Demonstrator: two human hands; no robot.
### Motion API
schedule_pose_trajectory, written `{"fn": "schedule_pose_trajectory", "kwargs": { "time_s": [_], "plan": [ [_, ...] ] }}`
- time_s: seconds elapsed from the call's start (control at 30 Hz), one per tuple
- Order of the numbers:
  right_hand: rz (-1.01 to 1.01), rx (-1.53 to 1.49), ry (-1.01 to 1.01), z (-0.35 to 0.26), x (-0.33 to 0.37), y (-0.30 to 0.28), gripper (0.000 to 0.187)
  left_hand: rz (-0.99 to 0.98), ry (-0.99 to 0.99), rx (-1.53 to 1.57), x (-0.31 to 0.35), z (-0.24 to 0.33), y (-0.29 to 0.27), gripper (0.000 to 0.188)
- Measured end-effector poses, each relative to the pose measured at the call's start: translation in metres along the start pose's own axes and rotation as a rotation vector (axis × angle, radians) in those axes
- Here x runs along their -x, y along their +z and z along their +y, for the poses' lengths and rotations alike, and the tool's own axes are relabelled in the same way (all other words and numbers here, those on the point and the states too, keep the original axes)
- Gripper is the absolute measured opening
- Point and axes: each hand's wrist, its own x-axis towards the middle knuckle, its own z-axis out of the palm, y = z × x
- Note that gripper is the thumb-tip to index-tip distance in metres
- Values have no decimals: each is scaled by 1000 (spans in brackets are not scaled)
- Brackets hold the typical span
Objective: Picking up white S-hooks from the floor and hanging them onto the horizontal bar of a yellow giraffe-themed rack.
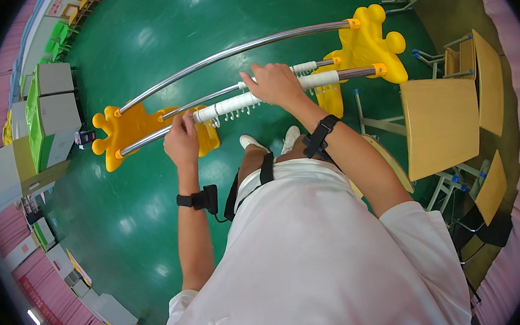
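A low rack has two yellow plastic end stands: the left one (139,125) and the right one (361,45). Metal bars join them. White plastic rings with small hooks (230,106) are pushed close together along the near bar (356,73), their hooks hanging down. My left hand (182,141) is closed around the near bar at the left end of these rings. My right hand (277,87) is closed over the white rings further right, its thumb toward the left; its palm hides part of them. More white rings (305,67) sit on the middle bar, partly behind my right hand.
A bare curved metal bar (232,51) forms the rack's far side. Wooden-topped desks (442,125) and chairs stand at the right. Grey cabinets (59,112) and boxes line the left wall. My white shoes (290,138) stand on the green floor (130,236), just behind the rack.
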Motion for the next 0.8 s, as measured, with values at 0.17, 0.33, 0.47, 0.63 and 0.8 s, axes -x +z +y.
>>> {"fn": "schedule_pose_trajectory", "kwargs": {
  "time_s": [0.17, 0.33, 0.47, 0.63, 0.8],
  "plan": [
    [-67, 22, 26, -5, -1, -4, 46, 139, 132, -117, -1, -19, 23, 24],
    [-58, 6, 19, -4, -2, -2, 47, 241, 229, -78, -8, -14, 32, 17],
    [-62, 0, 27, -3, -2, -2, 45, 131, 292, 129, -4, -17, 39, 15],
    [-49, 0, 24, -3, -5, 2, 45, 169, 329, 214, -6, -17, 38, 15],
    [-75, -29, 55, -4, -4, 0, 44, 101, 353, 162, -6, -20, 36, 16]
  ]
}}
